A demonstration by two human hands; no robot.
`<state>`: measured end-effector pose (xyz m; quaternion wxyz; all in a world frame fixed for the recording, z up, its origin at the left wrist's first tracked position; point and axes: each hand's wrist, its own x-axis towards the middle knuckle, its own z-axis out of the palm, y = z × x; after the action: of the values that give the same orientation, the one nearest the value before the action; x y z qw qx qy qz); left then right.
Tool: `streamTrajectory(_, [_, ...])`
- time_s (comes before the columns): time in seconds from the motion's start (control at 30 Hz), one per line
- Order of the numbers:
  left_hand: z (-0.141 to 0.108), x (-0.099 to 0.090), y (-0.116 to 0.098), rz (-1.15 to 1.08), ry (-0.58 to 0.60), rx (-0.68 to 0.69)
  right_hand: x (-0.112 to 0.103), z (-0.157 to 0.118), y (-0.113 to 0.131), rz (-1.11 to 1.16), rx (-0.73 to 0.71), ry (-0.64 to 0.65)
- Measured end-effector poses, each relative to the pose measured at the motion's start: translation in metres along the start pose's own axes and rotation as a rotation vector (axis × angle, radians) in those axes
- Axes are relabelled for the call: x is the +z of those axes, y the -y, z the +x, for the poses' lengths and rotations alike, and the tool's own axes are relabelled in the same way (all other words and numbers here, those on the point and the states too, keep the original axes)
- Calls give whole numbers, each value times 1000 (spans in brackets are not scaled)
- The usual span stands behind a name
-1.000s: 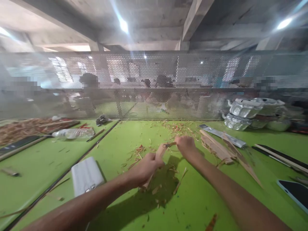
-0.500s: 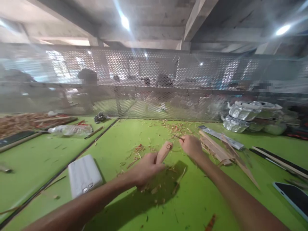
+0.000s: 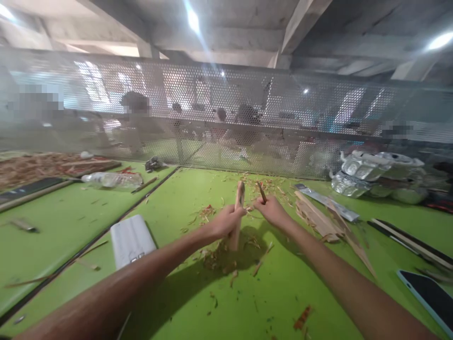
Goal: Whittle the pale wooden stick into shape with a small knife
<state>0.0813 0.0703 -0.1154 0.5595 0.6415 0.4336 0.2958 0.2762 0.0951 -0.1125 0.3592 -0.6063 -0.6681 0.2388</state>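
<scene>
My left hand [image 3: 227,221] is closed around a pale piece of wood [image 3: 239,192], which stands nearly upright with its narrow edge toward me. Its lower end shows beneath the hand, close above the green tabletop [image 3: 198,311]. Just to the right, my right hand [image 3: 274,210] grips a slim, dark brown stick-like tool [image 3: 262,191] that points up and slightly left; its exact kind is unclear. The tool and the wood are apart. Wood shavings [image 3: 215,257] lie below and around both hands.
A white power bank [image 3: 130,238] lies left, with a plastic bottle [image 3: 113,180] behind it. Wood strips [image 3: 318,217], foil-wrapped bundles [image 3: 364,170] and a phone [image 3: 428,297] are on the right. A perforated metal screen [image 3: 212,132] crosses the back; people sit beyond it.
My left hand has turned the wood from a tilted position to nearly upright. The tool in my right hand now points up instead of left. The view has shifted slightly.
</scene>
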Motion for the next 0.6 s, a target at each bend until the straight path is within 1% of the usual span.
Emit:
streamTrajectory(0.07, [4, -4, 3, -55, 4, -23, 5, -10, 0, 70, -22, 19])
streamTrajectory(0.17, [8, -11, 12, -189, 78, -29, 11, -23, -9, 190, -46, -15])
streamTrajectory(0.27, [8, -13, 22, -244, 53, 3, 15, -31, -20, 218, -78, -34])
streamTrajectory(0.43, [2, -6, 27, -124, -13, 108, 21, -38, -26, 234, -49, -64])
streamTrajectory(0.5, [3, -2, 28, -49, -1, 157, 23, -38, -26, 236, -54, -75])
streamTrajectory(0.6, [8, -1, 33, 28, 25, 186, 23, -38, -25, 230, -78, -109])
